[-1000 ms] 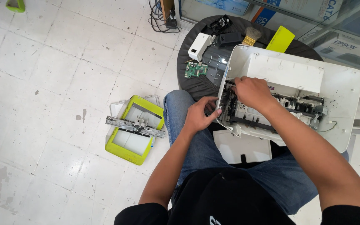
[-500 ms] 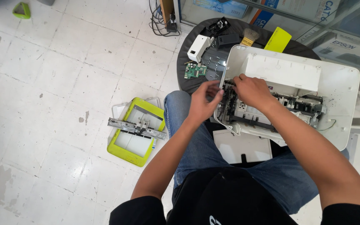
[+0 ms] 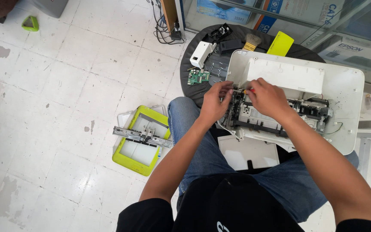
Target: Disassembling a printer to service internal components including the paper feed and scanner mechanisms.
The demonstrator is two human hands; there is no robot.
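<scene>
A white printer shell is lying opened across the person's lap, at the right of the scene, its dark inner mechanism exposed. Both hands are working at the mechanism's far left corner. The right hand is closing around a small screwdriver with an orange-red grip, and the left hand is pinching at its tip, fingers pressed together. This looks like a screw being worked there; the tip needs holding straight and steady. To the left, a yellow-green tray is sitting on the tiled floor. A green circuit board is resting on the dark stool beyond.
</scene>
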